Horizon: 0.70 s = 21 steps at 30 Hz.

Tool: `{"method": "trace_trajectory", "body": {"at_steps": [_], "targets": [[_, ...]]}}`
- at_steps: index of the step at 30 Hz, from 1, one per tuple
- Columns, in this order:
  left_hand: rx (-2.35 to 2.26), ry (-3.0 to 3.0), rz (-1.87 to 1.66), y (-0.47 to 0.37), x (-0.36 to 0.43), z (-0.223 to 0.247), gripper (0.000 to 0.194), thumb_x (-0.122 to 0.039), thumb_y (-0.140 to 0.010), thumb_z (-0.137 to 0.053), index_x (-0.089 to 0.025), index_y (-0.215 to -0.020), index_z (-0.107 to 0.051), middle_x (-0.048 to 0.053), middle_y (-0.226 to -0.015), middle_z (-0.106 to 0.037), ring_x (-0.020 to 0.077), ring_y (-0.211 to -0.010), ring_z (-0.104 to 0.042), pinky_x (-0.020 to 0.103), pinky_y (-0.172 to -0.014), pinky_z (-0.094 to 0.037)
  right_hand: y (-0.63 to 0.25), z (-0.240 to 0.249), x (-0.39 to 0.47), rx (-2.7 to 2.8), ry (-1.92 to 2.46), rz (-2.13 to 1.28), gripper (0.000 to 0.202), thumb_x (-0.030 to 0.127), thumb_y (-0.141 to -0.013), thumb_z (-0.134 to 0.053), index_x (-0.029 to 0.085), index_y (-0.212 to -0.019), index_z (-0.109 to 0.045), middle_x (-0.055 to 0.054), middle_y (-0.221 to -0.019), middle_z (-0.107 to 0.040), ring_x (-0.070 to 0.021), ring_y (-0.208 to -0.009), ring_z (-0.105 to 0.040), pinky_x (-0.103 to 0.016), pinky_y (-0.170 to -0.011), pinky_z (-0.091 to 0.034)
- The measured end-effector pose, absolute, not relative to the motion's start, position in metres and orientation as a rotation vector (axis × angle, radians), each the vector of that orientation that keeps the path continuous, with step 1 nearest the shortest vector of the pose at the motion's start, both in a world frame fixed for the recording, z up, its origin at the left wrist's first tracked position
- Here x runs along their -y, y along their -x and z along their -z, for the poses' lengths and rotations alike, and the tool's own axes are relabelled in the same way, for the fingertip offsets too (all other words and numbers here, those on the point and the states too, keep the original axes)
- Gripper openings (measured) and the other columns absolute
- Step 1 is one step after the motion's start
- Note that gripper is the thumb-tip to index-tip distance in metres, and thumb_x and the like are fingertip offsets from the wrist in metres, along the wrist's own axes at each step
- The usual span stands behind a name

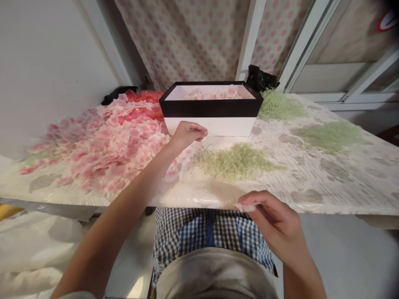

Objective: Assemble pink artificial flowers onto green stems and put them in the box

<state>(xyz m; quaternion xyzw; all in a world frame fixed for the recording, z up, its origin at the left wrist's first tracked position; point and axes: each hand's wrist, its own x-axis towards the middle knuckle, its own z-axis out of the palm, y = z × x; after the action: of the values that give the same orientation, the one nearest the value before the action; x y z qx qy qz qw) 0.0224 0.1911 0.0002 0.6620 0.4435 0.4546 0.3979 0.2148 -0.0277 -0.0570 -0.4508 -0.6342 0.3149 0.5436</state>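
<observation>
My right hand [277,220], held over the table's front edge, pinches a small whitish-pink flower [246,207] between thumb and fingertips. My left hand [189,133] is just in front of the box's white face, its fingers closed together. Whatever may be in those fingers is too small to make out. Below and to the right of the left hand lies a loose heap of thin green stems [240,161]. A large pile of pink artificial flowers [118,145] spreads to its left. Behind it stands an open black-and-white box [212,109] with pink flowers [215,94] inside.
Two more green stem heaps, one beside the box [280,106] and another farther right [333,136], lie on the patterned tablecloth [307,197]. A red plastic bag [145,97] is behind the pink pile. A black bag [262,79] sits at the back, near a dotted curtain [193,37].
</observation>
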Motion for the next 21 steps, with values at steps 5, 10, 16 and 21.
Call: {"method": "trace_trajectory", "body": {"at_steps": [5,10,16,21], "targets": [[-1.034,-1.593,-1.227,-0.0196,-0.1874,-0.0003,0.007,-0.016,-0.064,-0.079,-0.014,-0.067,-0.074,0.006,-0.071,-0.072,0.0152,-0.064,-0.065,0.032,-0.067,-0.056,-0.2158,0.0567,0.0273,1.513,1.090,-0.726,0.014,0.018,-0.093,-0.057,0.029,-0.094,-0.066,0.003,-0.086,-0.071,-0.0080,-0.076,-0.068,-0.014,-0.067,-0.053],[-0.966,-1.593,-1.326,-0.0187,-0.1901,0.0028,0.013,-0.020,-0.061,-0.082,-0.014,-0.067,-0.071,0.005,-0.074,-0.072,0.0161,-0.067,-0.066,0.033,-0.069,-0.055,-0.2137,0.0550,0.0246,1.501,1.100,-0.729,0.013,0.019,-0.092,-0.058,0.028,-0.092,-0.067,0.003,-0.084,-0.072,-0.0084,-0.075,-0.069,-0.014,-0.067,-0.053],[-0.888,-1.669,-1.458,-0.0225,-0.1906,0.0044,0.011,-0.021,-0.063,-0.082,-0.018,-0.069,-0.074,0.003,-0.082,-0.073,0.0170,-0.083,-0.067,0.031,-0.081,-0.053,-0.2132,0.0541,0.0249,1.507,1.114,-0.707,0.011,0.020,-0.092,-0.058,0.026,-0.091,-0.067,0.001,-0.083,-0.072,-0.0097,-0.072,-0.069,-0.016,-0.064,-0.053],[-0.895,-1.613,-1.482,-0.0259,-0.1872,0.0058,0.010,-0.024,-0.068,-0.079,-0.017,-0.071,-0.073,0.004,-0.082,-0.074,0.0170,-0.080,-0.068,0.032,-0.077,-0.054,-0.2126,0.0573,0.0246,1.506,1.126,-0.734,0.011,0.021,-0.093,-0.057,0.026,-0.092,-0.067,-0.001,-0.085,-0.072,-0.0124,-0.076,-0.069,-0.020,-0.064,-0.054]]}}
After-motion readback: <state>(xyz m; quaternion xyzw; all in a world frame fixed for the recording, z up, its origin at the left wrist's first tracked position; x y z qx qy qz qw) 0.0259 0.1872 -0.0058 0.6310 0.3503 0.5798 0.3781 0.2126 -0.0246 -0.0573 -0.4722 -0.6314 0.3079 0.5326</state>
